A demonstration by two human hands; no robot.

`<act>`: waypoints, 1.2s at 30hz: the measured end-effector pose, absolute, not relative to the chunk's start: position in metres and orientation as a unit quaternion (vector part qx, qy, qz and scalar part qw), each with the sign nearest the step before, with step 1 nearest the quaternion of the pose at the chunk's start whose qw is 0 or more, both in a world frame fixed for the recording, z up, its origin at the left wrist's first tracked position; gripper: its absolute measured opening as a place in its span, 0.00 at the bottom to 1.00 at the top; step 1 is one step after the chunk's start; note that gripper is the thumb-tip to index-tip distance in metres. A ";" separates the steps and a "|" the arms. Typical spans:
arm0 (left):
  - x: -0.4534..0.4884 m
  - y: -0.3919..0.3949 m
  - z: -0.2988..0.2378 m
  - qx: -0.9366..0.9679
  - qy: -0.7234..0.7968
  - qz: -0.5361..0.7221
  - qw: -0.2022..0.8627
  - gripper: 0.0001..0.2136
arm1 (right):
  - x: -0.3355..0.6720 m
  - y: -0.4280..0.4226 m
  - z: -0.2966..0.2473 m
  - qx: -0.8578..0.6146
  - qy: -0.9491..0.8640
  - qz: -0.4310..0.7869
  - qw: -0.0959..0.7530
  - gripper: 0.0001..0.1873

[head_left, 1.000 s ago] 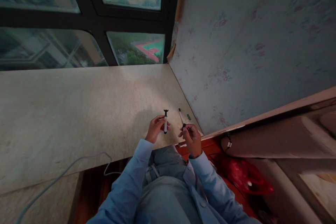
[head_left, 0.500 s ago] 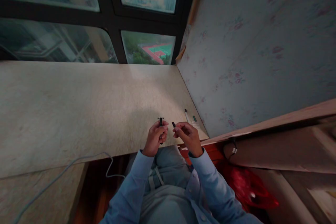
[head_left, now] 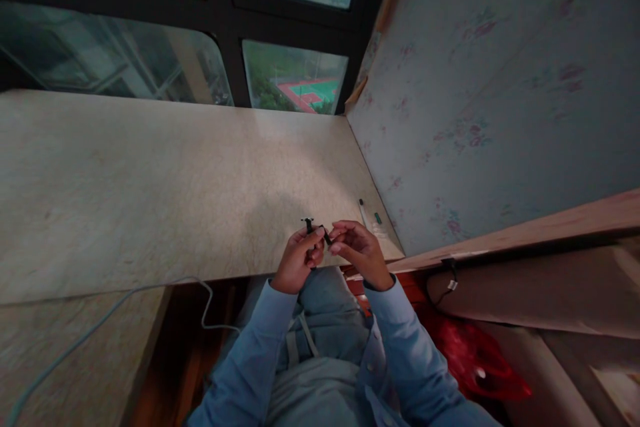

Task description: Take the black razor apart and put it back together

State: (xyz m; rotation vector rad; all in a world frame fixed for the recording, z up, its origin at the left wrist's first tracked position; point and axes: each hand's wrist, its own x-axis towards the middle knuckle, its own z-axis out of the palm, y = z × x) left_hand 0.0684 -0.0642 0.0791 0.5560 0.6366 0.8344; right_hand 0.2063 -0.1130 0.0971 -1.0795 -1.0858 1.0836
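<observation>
My left hand (head_left: 294,263) is closed around a slim black object with a small crosspiece at its top (head_left: 309,223). Its lower end shows below my fingers, and I cannot make out its kind. A short black piece (head_left: 327,236) lies between my two hands, touching the left thumb tip and pinched at its lower end by my right hand (head_left: 364,255). Whether this piece joins the crosspiece object is hidden by the fingers. Both hands hover over the front edge of the beige sill-like surface (head_left: 200,193).
Beyond my right hand lie a white stick with a dark tip (head_left: 363,210) and a small green piece (head_left: 378,218) near the papered wall (head_left: 480,100). A grey cable (head_left: 117,313) crosses the left front edge. A red plastic bag (head_left: 465,360) sits low at right.
My hands have drawn closer together. The short black piece, earlier apart from the left hand in my right fingers, now reaches the left fingertips. The view has shifted slightly.
</observation>
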 end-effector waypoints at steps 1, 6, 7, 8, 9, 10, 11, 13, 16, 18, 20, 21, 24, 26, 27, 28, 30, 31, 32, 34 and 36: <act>0.067 -0.065 0.078 0.256 0.289 0.384 0.839 0.16 | 0.208 -0.113 0.096 -0.454 -0.487 0.462 0.586 0.23; 0.062 -0.070 0.074 0.253 0.258 0.354 0.863 0.16 | 0.213 -0.109 0.093 -0.420 -0.584 0.439 0.538 0.22; 0.062 -0.072 0.074 0.255 0.256 0.352 0.863 0.16 | 0.213 -0.108 0.093 -0.416 -0.595 0.435 0.533 0.21; 0.061 -0.073 0.075 0.256 0.255 0.352 0.863 0.16 | 0.213 -0.107 0.093 -0.411 -0.603 0.431 0.531 0.21; 0.061 -0.075 0.077 0.258 0.255 0.352 0.863 0.16 | 0.212 -0.107 0.093 -0.405 -0.608 0.429 0.531 0.20; 0.060 -0.076 0.078 0.261 0.256 0.354 0.861 0.16 | 0.212 -0.106 0.093 -0.400 -0.609 0.426 0.536 0.19; 0.059 -0.077 0.081 0.264 0.258 0.357 0.858 0.16 | 0.211 -0.107 0.093 -0.397 -0.607 0.423 0.543 0.19; 0.057 -0.080 0.085 0.267 0.261 0.371 0.850 0.16 | 0.209 -0.108 0.095 -0.403 -0.593 0.411 0.562 0.17; 0.053 -0.083 0.091 0.257 0.245 0.385 0.852 0.20 | 0.204 -0.113 0.098 -0.427 -0.564 0.391 0.588 0.16; 0.051 -0.084 0.093 0.246 0.223 0.382 0.862 0.22 | 0.201 -0.115 0.101 -0.435 -0.548 0.385 0.602 0.16; 0.049 -0.086 0.095 0.234 0.208 0.380 0.870 0.19 | 0.198 -0.118 0.104 -0.438 -0.537 0.384 0.610 0.16; 0.049 -0.087 0.097 0.227 0.205 0.380 0.873 0.18 | 0.197 -0.118 0.106 -0.439 -0.534 0.383 0.613 0.16; 0.047 -0.092 0.102 0.217 0.202 0.380 0.876 0.14 | 0.194 -0.119 0.109 -0.436 -0.531 0.384 0.617 0.16; 0.044 -0.095 0.107 0.224 0.201 0.374 0.877 0.14 | 0.194 -0.119 0.111 -0.425 -0.533 0.389 0.620 0.16; 0.043 -0.097 0.109 0.230 0.201 0.370 0.877 0.14 | 0.195 -0.119 0.111 -0.419 -0.534 0.395 0.619 0.16; 0.041 -0.098 0.110 0.238 0.203 0.367 0.876 0.14 | 0.195 -0.119 0.112 -0.415 -0.535 0.401 0.617 0.16; 0.039 -0.100 0.112 0.254 0.209 0.362 0.872 0.14 | 0.195 -0.119 0.114 -0.416 -0.534 0.414 0.609 0.16; 0.038 -0.100 0.112 0.260 0.213 0.360 0.870 0.14 | 0.195 -0.119 0.115 -0.420 -0.532 0.419 0.604 0.16; 0.037 -0.100 0.112 0.265 0.216 0.358 0.869 0.14 | 0.196 -0.119 0.116 -0.423 -0.530 0.423 0.600 0.17; 0.037 -0.101 0.112 0.274 0.219 0.350 0.869 0.15 | 0.196 -0.120 0.118 -0.427 -0.524 0.432 0.597 0.17; 0.037 -0.101 0.112 0.288 0.224 0.347 0.864 0.16 | 0.196 -0.120 0.119 -0.424 -0.514 0.447 0.597 0.18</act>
